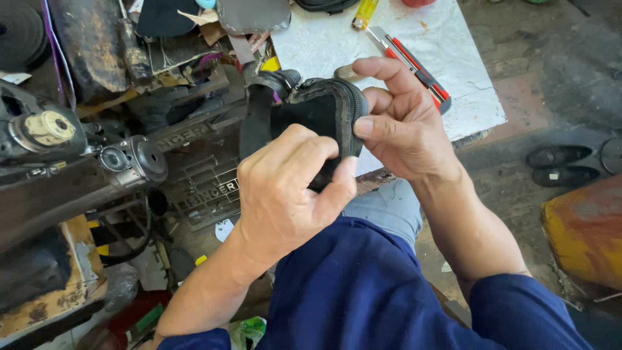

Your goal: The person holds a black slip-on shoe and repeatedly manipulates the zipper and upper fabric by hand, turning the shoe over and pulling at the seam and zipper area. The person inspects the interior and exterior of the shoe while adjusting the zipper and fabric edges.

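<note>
Both hands hold a small black pouch [321, 110] with a zipper running round its curved edge, raised in front of the person's lap, just over the near edge of the white tabletop [447, 45]. The left hand [285, 188] has a closed grip on the pouch's lower part, thumb and fingers wrapped over the dark fabric. The right hand [402, 123] pinches the zippered edge, thumb pressed on the zipper and forefinger curled above it. A black strap [256, 116] hangs from the pouch's left side. On the tabletop behind lie a red utility knife [414, 65] and a yellow lighter [364, 13]. To the left stands an old black sewing machine [84, 162]. A pair of dark shoes [560, 165] rests on the floor at right
</note>
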